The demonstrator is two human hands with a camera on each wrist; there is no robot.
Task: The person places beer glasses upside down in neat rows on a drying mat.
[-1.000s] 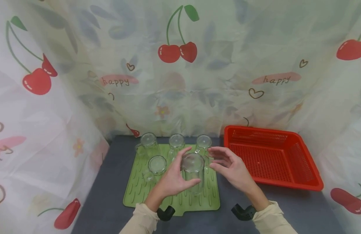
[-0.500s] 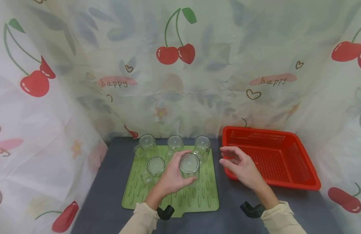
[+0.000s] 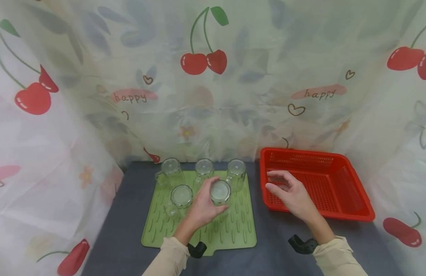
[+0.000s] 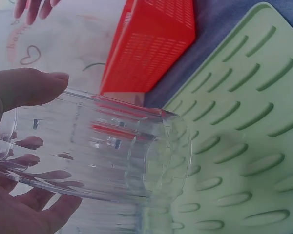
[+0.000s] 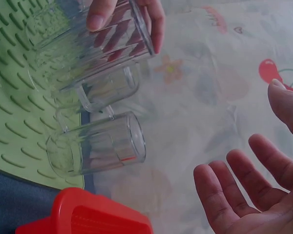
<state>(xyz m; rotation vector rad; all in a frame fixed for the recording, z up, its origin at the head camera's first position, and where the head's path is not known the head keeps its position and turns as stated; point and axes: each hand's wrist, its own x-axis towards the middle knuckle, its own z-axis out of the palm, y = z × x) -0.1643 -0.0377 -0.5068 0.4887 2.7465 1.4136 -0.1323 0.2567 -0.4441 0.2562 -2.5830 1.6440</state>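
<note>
My left hand (image 3: 203,207) grips a clear glass mug (image 3: 220,192), thumb on one side and fingers on the other. The mug is upside down over the green drying mat (image 3: 233,239); in the left wrist view its rim end is close to the mat, and I cannot tell if they touch. My right hand (image 3: 292,195) holds nothing, fingers loosely bent and apart, over the left side of the red basket (image 3: 352,214). Three upturned mugs stand along the mat's back: left (image 3: 171,167), middle (image 3: 204,167) and right (image 3: 236,171). Another mug (image 3: 181,197) stands left of my left hand.
The plastic basket has perforated walls and stands right of the mat on a dark grey table (image 3: 120,230). A patterned curtain (image 3: 213,119) with cherries closes off the back and both sides.
My right hand has drawn away from the held mug, rightward to the basket's edge. My left hand keeps its grip, and the mug has come down towards the mat.
</note>
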